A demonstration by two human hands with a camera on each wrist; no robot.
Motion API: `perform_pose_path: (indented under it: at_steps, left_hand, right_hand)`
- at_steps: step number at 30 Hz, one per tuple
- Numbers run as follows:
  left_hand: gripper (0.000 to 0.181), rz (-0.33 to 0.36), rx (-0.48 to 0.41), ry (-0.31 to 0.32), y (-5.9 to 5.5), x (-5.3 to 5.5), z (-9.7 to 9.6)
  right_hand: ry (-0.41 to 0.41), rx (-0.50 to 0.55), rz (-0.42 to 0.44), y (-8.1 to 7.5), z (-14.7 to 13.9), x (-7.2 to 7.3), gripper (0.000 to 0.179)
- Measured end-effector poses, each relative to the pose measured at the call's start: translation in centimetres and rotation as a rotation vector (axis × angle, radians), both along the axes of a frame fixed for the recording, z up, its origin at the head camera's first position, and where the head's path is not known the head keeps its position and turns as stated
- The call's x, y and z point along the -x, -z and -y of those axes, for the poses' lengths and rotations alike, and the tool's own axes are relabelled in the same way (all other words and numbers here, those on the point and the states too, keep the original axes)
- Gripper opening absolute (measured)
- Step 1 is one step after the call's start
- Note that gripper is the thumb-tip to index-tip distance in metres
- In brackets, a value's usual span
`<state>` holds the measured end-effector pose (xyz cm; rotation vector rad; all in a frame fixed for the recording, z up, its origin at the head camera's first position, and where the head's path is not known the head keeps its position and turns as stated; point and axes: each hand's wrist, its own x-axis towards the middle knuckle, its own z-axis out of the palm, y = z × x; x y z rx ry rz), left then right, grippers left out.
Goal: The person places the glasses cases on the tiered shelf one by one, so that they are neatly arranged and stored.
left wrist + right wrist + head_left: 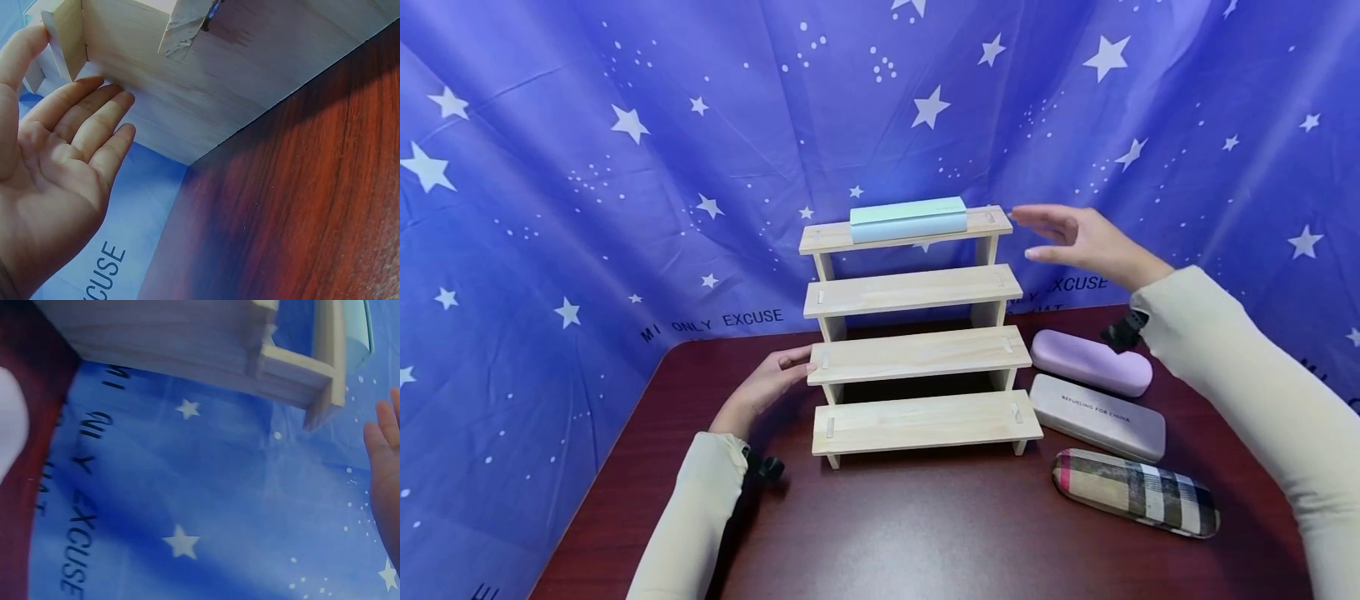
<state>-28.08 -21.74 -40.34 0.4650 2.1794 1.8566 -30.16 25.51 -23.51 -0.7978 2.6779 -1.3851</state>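
Note:
A four-tier wooden step rack stands on the table. On its top tier lies a pale blue and mint glasses case, also partly seen at the upper edge of the right wrist view. My left hand is at the left end of the second tier from the bottom. Its thumb touches the board's end, while the other fingers extend loosely by the side panel in the left wrist view. Just right of the top tier, my right hand hovers with fingers extended, apart from the rack and holding nothing.
Right of the rack lie a lilac case, a white lettered case and a plaid case. The dark red table ends at a blue star-printed curtain behind and beside it.

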Motion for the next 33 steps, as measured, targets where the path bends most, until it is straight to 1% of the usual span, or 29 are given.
perform_pose_path:
  at_steps: [7,13,19,22,26,29,33]
  left_hand:
    - [0.051,0.001,-0.007,0.005,0.2,0.0,0.3]
    - [0.052,-0.002,0.015,0.001,0.0,0.0,0.5]
    - [0.053,0.020,0.003,-0.011,0.0,0.1,0.4]
    - [0.053,0.026,-0.012,-0.010,0.0,0.1,0.4]
    - [0.053,0.009,0.000,-0.008,0.0,0.0,0.5]
    - [0.052,-0.002,0.015,-0.008,-0.1,0.0,0.4]
    - [0.052,-0.005,0.016,0.001,0.0,0.0,0.1]
  right_hand:
    - [-0.050,0.024,0.006,2.8,-1.3,-2.3,0.061]
    - [-0.082,0.051,0.004,5.0,-2.2,-4.0,0.057]
    - [-0.138,0.078,-0.002,6.6,-3.2,-5.6,0.057]
    - [-0.167,0.091,-0.026,7.3,-3.8,-6.5,0.058]
    - [-0.179,0.090,-0.062,8.1,-4.5,-7.8,0.060]
    - [-0.150,0.075,-0.075,8.7,-4.9,-8.8,0.063]
    - [-0.150,0.093,-0.090,9.7,-5.6,-10.1,0.065]
